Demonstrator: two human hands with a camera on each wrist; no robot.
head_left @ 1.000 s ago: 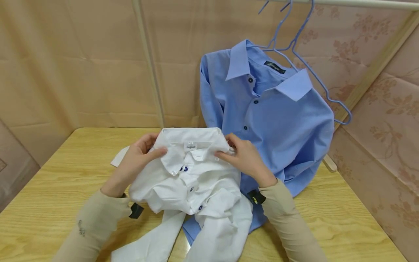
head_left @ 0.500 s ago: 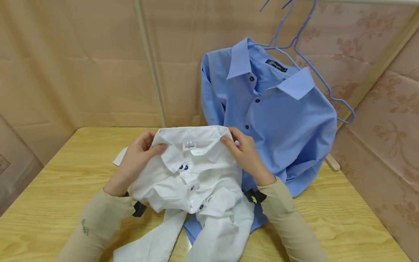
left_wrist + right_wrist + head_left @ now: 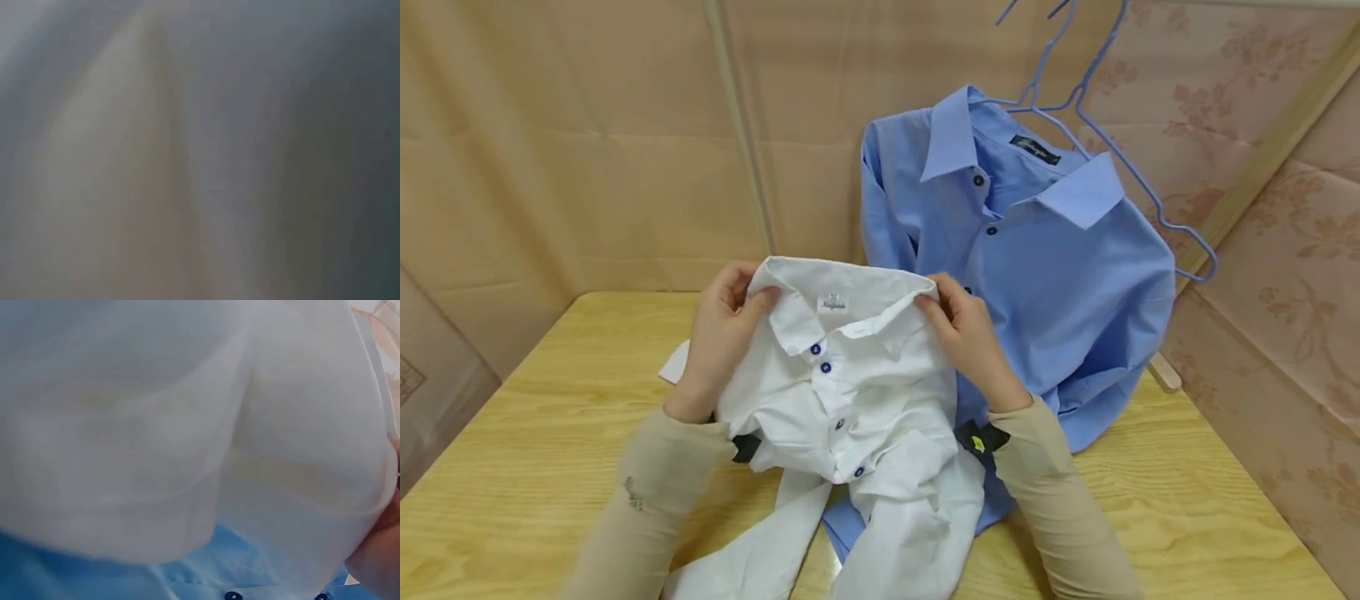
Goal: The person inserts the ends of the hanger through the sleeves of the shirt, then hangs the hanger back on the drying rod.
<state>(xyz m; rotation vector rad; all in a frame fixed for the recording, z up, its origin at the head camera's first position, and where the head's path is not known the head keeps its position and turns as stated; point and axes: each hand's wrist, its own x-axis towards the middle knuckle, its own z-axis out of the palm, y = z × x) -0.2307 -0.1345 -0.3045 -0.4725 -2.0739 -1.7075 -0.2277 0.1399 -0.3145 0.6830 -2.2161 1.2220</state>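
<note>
A white shirt (image 3: 790, 392) with dark blue buttons and a label inside its neck is raised at the collar, its sleeves trailing toward the near edge. My left hand (image 3: 722, 333) pinches the left side of the collar between thumb and fingers. On the opposite side my right hand (image 3: 966, 337) grips the other end of the collar the same way. White cloth (image 3: 300, 425) fills most of the right wrist view, with part of the hand at its right edge. Blurred pale cloth covers the left wrist view.
Behind the white shirt, a blue shirt (image 3: 1030, 292) with dark buttons leans upright, partly covered by it. Blue hangers (image 3: 1150, 196) stick out from its neck. A wood-grain table (image 3: 512, 450) lies below, with curtained walls behind and to the right.
Both hands have lifted the white shirt's collar upward, and its front has straightened, showing the top buttons more clearly. The right hand has shifted its grip up along the collar.
</note>
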